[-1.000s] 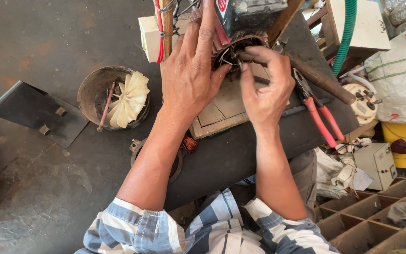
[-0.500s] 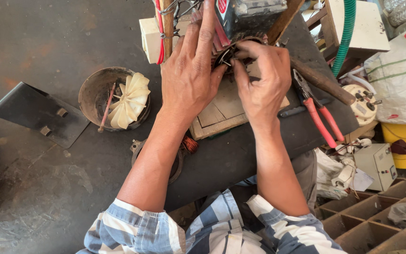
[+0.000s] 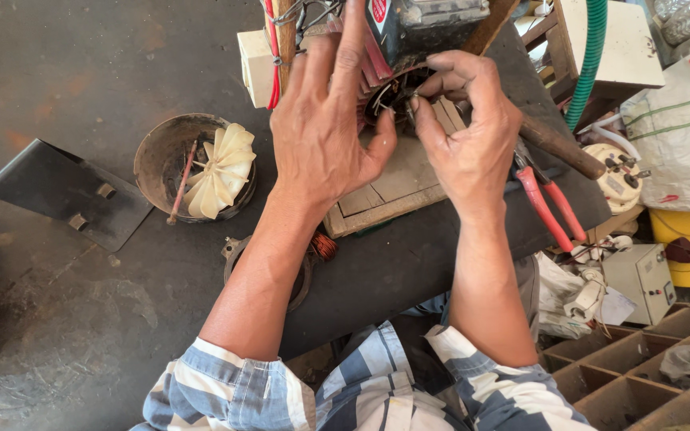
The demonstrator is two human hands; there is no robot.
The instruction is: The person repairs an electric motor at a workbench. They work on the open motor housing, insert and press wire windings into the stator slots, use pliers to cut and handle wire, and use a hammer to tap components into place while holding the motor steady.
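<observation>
The small motor stator [image 3: 393,92] sits on the wooden board [image 3: 397,187] at twelve o'clock, its windings exposed — work on it looks underway, not finished. The left hand [image 3: 325,136] cups it, fingers curled; the right hand [image 3: 473,136] pinches at the wires, probably a lead. Red-handled pliers [image 3: 549,209] lie untouched at three o'clock.

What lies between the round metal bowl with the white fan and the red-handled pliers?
In the head view, the left hand, the right hand and the motor part they hold, over a wooden board.
</observation>
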